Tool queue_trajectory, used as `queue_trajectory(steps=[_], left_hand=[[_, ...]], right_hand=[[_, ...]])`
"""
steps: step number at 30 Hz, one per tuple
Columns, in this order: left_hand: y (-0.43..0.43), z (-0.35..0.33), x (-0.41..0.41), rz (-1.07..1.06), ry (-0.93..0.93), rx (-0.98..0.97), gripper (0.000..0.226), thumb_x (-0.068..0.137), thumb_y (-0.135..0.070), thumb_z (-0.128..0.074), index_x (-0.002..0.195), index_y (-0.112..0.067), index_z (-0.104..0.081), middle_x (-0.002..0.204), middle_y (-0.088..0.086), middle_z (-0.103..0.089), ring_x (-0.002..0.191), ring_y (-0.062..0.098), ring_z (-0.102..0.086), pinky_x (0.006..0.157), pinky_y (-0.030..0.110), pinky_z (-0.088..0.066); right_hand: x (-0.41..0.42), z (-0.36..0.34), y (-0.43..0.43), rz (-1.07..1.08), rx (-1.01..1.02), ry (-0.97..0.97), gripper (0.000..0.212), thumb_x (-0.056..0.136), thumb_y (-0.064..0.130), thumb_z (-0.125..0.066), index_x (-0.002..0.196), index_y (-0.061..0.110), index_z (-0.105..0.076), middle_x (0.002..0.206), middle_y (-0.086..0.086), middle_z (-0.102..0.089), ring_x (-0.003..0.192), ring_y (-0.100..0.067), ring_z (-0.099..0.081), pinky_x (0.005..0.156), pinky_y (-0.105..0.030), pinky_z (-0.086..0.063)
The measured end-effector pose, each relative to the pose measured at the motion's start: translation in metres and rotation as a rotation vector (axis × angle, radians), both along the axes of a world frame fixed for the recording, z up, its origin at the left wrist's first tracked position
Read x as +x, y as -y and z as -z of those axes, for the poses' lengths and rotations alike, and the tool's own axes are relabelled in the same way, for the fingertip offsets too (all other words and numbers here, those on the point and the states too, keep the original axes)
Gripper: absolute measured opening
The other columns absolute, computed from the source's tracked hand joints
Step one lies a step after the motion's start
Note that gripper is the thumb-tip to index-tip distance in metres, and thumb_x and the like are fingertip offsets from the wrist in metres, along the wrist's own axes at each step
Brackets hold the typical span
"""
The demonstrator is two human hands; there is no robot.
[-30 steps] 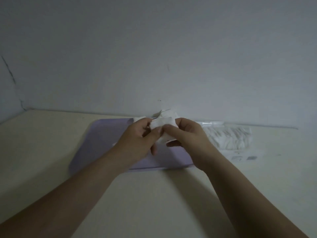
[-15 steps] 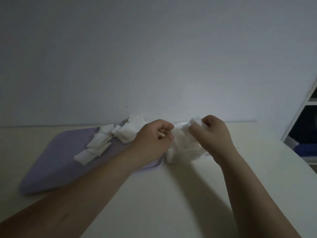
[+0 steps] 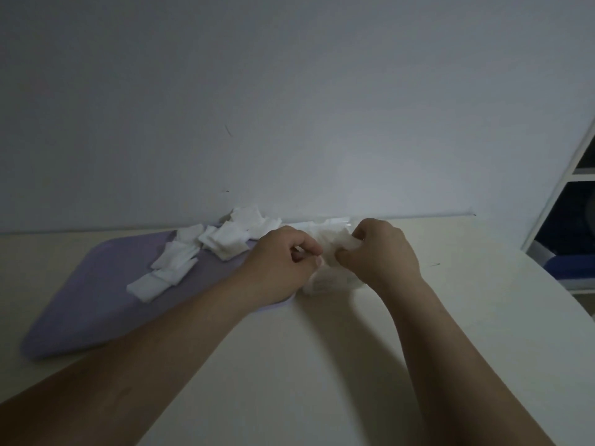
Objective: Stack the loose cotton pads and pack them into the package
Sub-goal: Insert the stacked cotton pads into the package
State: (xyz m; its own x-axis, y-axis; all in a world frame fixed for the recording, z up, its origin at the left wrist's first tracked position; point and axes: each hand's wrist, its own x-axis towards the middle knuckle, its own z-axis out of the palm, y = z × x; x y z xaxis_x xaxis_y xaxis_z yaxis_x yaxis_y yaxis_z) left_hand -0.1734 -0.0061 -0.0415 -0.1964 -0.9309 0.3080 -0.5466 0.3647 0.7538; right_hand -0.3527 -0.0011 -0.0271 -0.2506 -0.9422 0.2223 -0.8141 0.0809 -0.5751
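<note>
Half-hiding the clear package [image 3: 326, 280] beside the mat [image 3: 90, 310], right hand [image 3: 381, 254] pinches a fluffy wad [image 3: 346, 245]; left hand [image 3: 281, 263] curled, grasp unclear. Square pads [image 3: 175, 260] litter the mat.

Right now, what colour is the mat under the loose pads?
Lavender mat, clearest in head view.

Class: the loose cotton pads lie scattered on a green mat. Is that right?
No: the head view shows the mat is purple, not green. The loose cotton pads do lie scattered on it.
</note>
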Motion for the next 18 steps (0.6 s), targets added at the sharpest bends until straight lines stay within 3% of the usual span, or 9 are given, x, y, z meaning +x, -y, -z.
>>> queue_trajectory(steps=[5,10,15,18], left_hand=[[-0.003,-0.001,-0.002,0.006,-0.005,-0.002,0.008,0.083,-0.019,-0.080,0.089,-0.023,-0.078,0.097,-0.005,-0.069,0.075,0.001,-0.062,0.073,0.010,-0.048],[-0.004,0.004,-0.002,-0.030,-0.061,-0.045,0.011,0.078,-0.017,-0.086,0.085,-0.021,-0.078,0.093,0.000,-0.069,0.073,0.004,-0.063,0.072,0.014,-0.049],[0.000,0.011,0.004,-0.076,0.002,-0.105,0.010,0.078,-0.029,-0.086,0.075,-0.029,-0.076,0.089,-0.009,-0.062,0.068,0.004,-0.059,0.070,0.020,-0.047],[-0.002,0.017,0.005,-0.026,-0.009,-0.124,0.010,0.083,-0.028,-0.082,0.076,-0.025,-0.076,0.088,-0.010,-0.063,0.068,0.006,-0.060,0.068,0.021,-0.047]], right_hand=[[0.000,-0.010,-0.008,-0.017,0.150,-0.030,0.029,0.072,0.045,-0.075,0.081,0.020,-0.066,0.077,0.006,-0.066,0.071,-0.015,-0.063,0.060,-0.025,-0.041],[0.004,-0.011,-0.013,-0.030,0.106,-0.057,0.038,0.083,0.044,-0.060,0.065,0.010,-0.063,0.057,0.002,-0.058,0.060,-0.022,-0.060,0.053,-0.025,-0.037],[0.011,-0.008,-0.013,-0.100,0.023,0.029,0.018,0.084,0.031,-0.067,0.071,0.018,-0.066,0.070,0.003,-0.069,0.069,-0.020,-0.067,0.061,-0.029,-0.052],[0.017,0.000,-0.010,-0.140,0.019,0.067,0.023,0.084,0.030,-0.072,0.069,0.014,-0.069,0.066,-0.001,-0.069,0.066,-0.022,-0.068,0.063,-0.033,-0.056]])
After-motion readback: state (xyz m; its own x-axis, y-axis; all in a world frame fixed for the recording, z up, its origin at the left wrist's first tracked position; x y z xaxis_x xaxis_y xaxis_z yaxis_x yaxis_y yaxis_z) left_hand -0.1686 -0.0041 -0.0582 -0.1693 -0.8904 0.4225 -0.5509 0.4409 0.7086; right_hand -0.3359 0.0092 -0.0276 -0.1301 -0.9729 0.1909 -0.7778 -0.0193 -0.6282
